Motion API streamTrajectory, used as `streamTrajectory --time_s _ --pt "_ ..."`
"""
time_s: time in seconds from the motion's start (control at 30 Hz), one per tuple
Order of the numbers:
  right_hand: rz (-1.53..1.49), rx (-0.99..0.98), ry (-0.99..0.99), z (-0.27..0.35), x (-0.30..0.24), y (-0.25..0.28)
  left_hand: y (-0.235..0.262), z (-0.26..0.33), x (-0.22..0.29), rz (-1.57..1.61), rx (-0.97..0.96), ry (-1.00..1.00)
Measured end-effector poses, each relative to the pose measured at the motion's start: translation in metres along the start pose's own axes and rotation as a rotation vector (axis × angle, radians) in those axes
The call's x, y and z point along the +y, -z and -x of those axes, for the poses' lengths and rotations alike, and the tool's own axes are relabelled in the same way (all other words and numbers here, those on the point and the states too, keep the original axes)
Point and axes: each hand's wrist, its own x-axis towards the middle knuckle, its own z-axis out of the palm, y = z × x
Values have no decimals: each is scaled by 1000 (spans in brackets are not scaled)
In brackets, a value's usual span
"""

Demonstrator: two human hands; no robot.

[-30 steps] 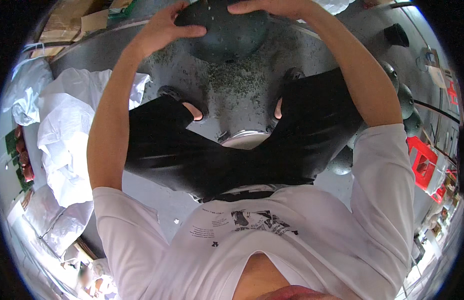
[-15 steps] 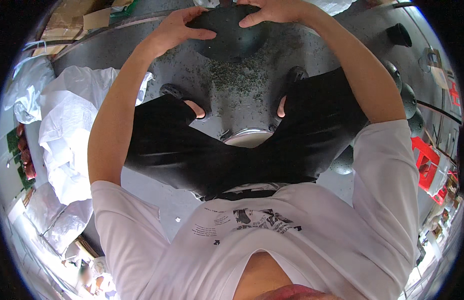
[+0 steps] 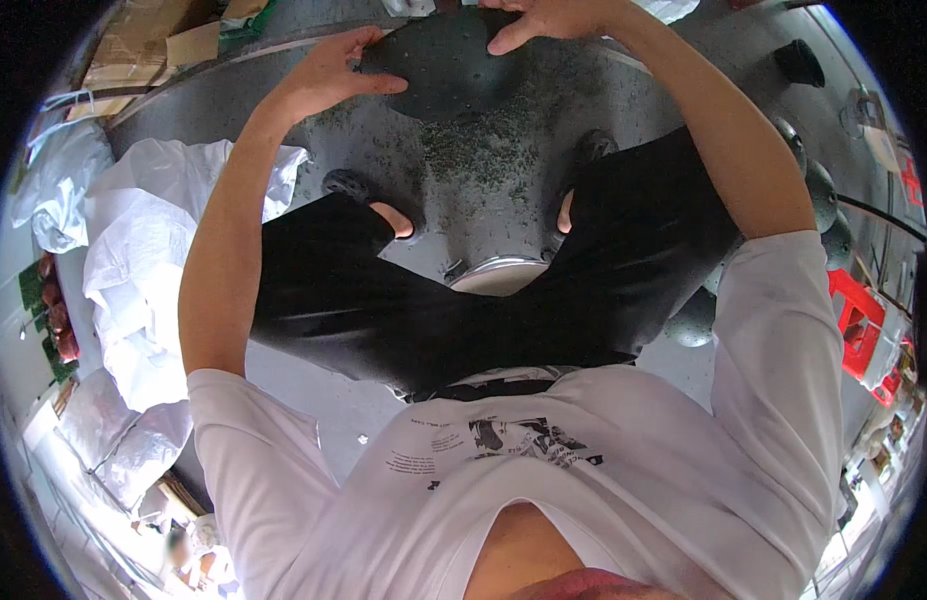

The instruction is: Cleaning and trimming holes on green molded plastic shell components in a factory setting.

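At the top of the view, a dark grey-green ball (image 3: 448, 68) with small dots over its surface sits between my two hands. My left hand (image 3: 328, 78) curves around its left side, the thumb lying on the near face and the fingers at the upper edge. From the upper right, my right hand (image 3: 553, 22) grips the ball with its thumb pressed on the surface; its other fingers run partly out of view. Whatever is behind the ball is hidden. Small dark-green bits (image 3: 478, 150) lie scattered on the grey floor below it.
White plastic bags (image 3: 138, 260) lie on the left, with cardboard boxes (image 3: 143, 45) beyond. Several dark balls (image 3: 821, 195) line the right side near a red stool (image 3: 858, 325). A black pot (image 3: 798, 63) stands at the far right. A round seat (image 3: 498, 275) shows between my legs.
The ball has turned or tilted slightly, showing more of its dotted face. My left hand has shifted a little left and down; the right hand has moved slightly to the right.
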Motion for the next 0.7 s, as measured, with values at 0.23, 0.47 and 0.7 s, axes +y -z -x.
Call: streamTrajectory --time_s 0.23,0.47,0.7 --pt "135 109 152 -14 0 -5 -5 -4 23 6 72 -27" --pt "-1 22 -52 10 -3 9 3 5 -4 135 66 20" --pt "-94 -82 -40 6 3 14 4 5 -18 149 112 -34"
